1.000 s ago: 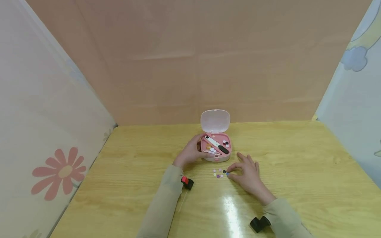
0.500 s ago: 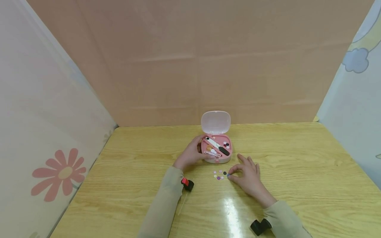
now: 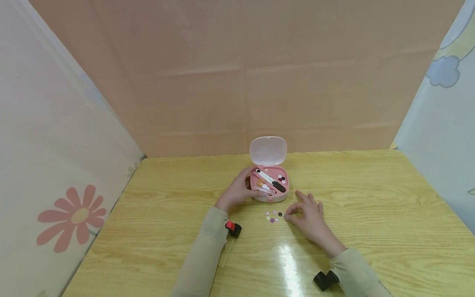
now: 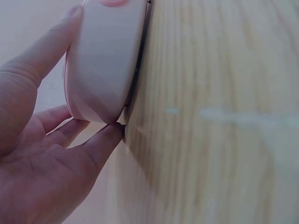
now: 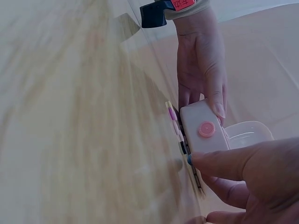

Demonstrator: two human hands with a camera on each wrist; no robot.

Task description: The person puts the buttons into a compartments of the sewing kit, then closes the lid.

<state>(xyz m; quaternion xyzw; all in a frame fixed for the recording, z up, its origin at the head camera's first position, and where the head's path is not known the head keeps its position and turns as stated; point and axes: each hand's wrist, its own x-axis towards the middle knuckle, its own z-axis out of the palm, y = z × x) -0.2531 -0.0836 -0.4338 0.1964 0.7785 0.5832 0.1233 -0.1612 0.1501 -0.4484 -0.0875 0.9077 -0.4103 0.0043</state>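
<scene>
Right hand [image 3: 309,216] has edged a touch away from the black button [image 3: 280,214] in the head view, and the blue button [image 5: 189,159] at its fingertips now hardly shows there; left hand [image 3: 238,190], box [image 3: 271,199] and loose buttons [image 3: 272,220] look unmoved. The box stands on the table [image 3: 159,231], lid [image 3: 268,152] up, with a white-and-black tool [image 3: 279,187] and more buttons [image 3: 283,178] inside. The loose buttons lie in front of it. The right thumb and index finger are brought together, the other fingers held up and apart.

The left wrist view shows the left hand curled round one end of the box, thumb along the upper edge, fingers at the side and base.

From the right wrist, the blue button sits at the thumb tip, just beside the black one; whether it is off the table, I cannot tell. So small and flat a button, held only by its edge, could slip or flick away, and a low finger could knock the black button. A hard push from the left hand might tilt the box and mix its contents. The red tag [image 5: 183,3] on the left wrist seems to read 左边 ("left side"). On the box's pink latch [image 5: 206,129] no writing is legible.
</scene>
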